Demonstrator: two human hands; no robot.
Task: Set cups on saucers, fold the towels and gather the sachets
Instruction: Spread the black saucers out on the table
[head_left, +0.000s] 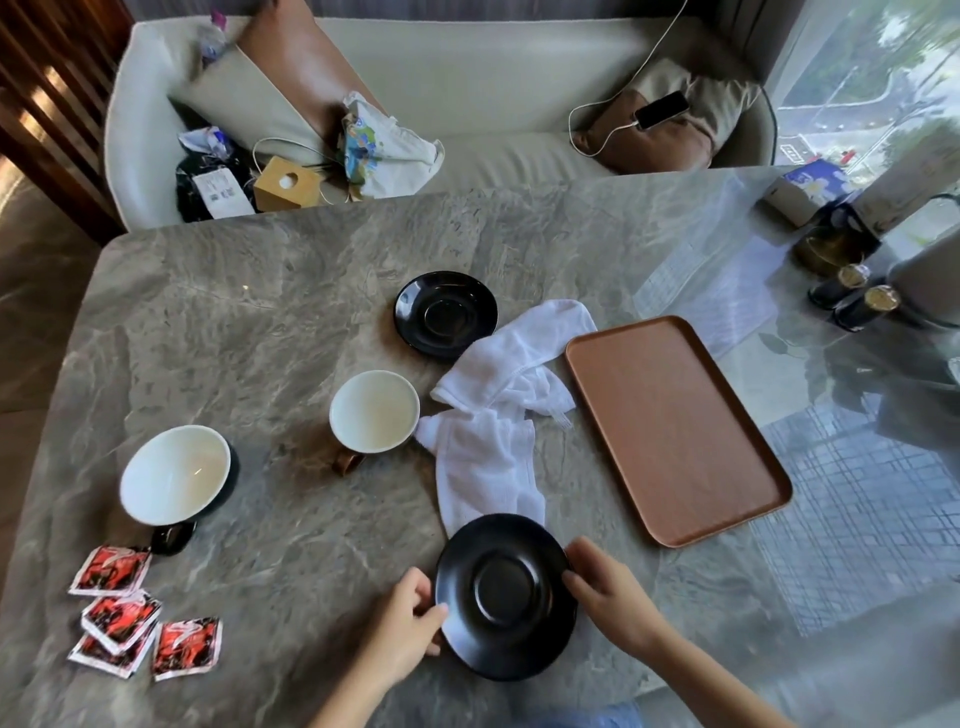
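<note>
A black saucer (506, 595) is near the table's front edge, tilted, overlapping the end of a crumpled white towel (493, 415). My left hand (408, 618) grips its left rim and my right hand (605, 587) grips its right rim. A second black saucer (445, 314) lies farther back at the centre. A cup with a white inside and brown handle (374, 410) stands in the middle. Another cup, white inside and dark outside (175, 474), stands at the left. Several red sachets (135, 613) lie scattered at the front left.
A brown rectangular tray (675, 431) lies to the right of the towel. Dark bottles and a box (852, 291) stand at the far right on the grey marble table (260, 312). A sofa with cushions, bags and a charging phone (662, 109) sits behind.
</note>
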